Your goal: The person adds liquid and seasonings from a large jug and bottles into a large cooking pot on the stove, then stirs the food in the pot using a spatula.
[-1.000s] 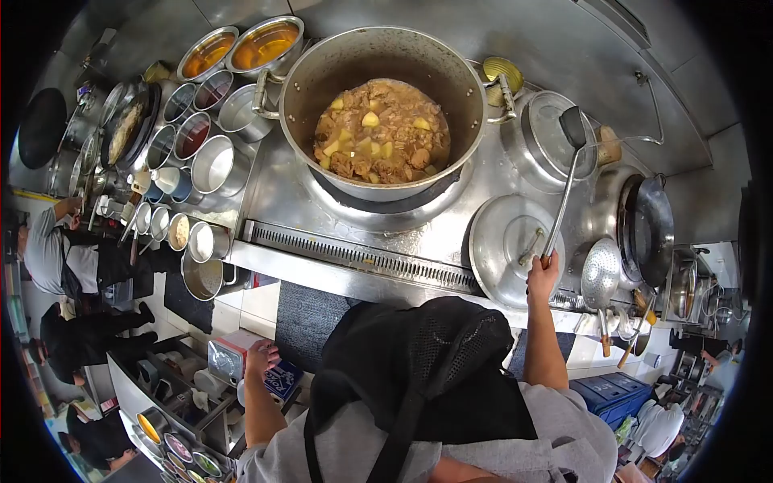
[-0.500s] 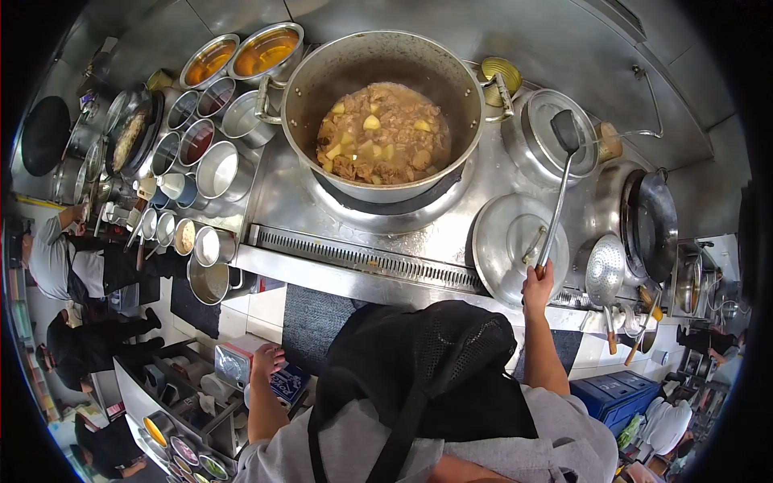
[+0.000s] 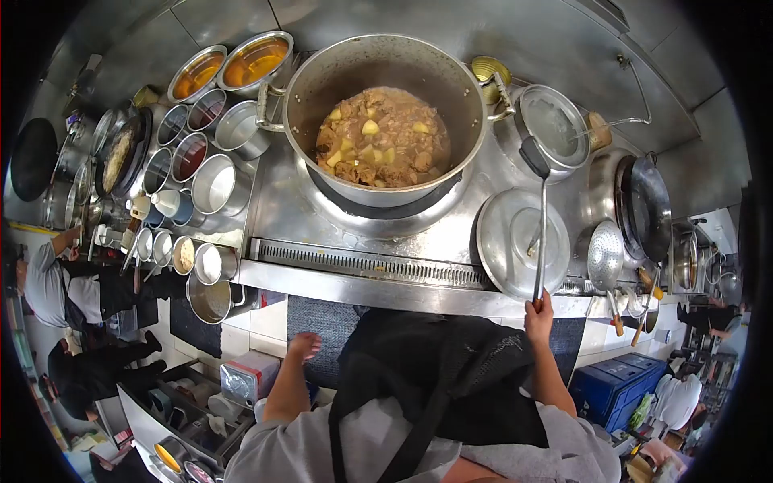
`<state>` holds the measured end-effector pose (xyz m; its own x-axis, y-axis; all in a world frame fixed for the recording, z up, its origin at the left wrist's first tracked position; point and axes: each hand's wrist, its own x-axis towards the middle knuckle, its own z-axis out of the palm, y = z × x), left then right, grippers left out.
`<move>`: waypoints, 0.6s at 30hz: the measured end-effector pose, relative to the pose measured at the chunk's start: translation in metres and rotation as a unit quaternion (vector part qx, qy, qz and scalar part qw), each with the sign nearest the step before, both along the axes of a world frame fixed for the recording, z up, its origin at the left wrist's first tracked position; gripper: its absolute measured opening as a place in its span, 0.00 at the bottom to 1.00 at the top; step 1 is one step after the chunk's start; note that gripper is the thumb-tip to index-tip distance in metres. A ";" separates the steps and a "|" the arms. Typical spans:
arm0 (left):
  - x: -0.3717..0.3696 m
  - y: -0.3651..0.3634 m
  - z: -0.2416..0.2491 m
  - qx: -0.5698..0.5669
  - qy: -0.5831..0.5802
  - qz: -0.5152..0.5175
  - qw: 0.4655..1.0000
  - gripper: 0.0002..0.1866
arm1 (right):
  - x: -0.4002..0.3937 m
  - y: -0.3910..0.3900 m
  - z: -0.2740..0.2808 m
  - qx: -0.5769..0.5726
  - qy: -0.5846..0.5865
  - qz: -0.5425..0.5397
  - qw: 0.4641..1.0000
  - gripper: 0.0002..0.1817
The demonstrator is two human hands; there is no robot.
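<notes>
My right hand (image 3: 539, 316) is wrapped round the handle end of a long wok spatula (image 3: 543, 221). The spatula points away from me, its dark blade over the stove to the right of the big pot. Below its shaft, a round metal lid (image 3: 506, 245) lies near the counter's front edge. The large two-handled pot (image 3: 386, 68) holds a brown stew (image 3: 378, 133) with chunks of meat and pale yellow potato-like pieces. My left hand (image 3: 304, 346) hangs in front of the counter, its fingers loosely bent and nothing visible in them.
Metal containers (image 3: 213, 183) and bowls of orange liquid (image 3: 256, 63) crowd the left. A perforated skimmer (image 3: 605, 256) and dark woks (image 3: 648, 205) stand at the right. A blue crate (image 3: 616, 386) is on the floor behind. Other people (image 3: 60, 282) work at far left.
My left hand has moved right and forward, away from the box at lower left. The spatula has swung left and lower, its blade leaving the covered pot's top. The view has shifted slightly.
</notes>
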<state>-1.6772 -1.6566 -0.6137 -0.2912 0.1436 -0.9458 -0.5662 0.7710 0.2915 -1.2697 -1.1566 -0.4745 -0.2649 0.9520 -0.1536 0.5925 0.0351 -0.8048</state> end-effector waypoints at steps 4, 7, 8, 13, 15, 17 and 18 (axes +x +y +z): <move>0.014 0.054 -0.091 0.120 -0.044 -0.197 0.972 0.08 | -0.015 -0.046 0.064 -0.020 -0.039 -0.042 0.998 0.24; 0.046 0.101 -0.124 0.270 0.104 -0.507 0.812 0.09 | 0.007 -0.067 0.066 -0.105 -0.006 -0.085 0.991 0.22; 0.056 0.125 -0.120 0.296 0.183 -0.584 0.734 0.10 | 0.019 -0.070 0.059 -0.064 -0.006 -0.057 0.996 0.21; 0.111 0.207 -0.063 0.313 0.295 -0.521 0.737 0.14 | 0.078 -0.071 0.033 -0.075 -0.002 -0.061 0.995 0.23; 0.130 0.230 -0.064 0.292 0.247 -0.531 0.756 0.15 | 0.103 -0.059 0.022 -0.042 -0.081 -0.036 0.995 0.22; 0.141 0.249 -0.044 0.283 0.231 -0.555 0.747 0.19 | 0.098 -0.051 0.039 -0.061 -0.058 -0.042 0.996 0.21; 0.148 0.257 -0.048 0.276 0.227 -0.578 0.733 0.20 | 0.099 -0.045 0.045 -0.090 -0.019 -0.060 0.994 0.22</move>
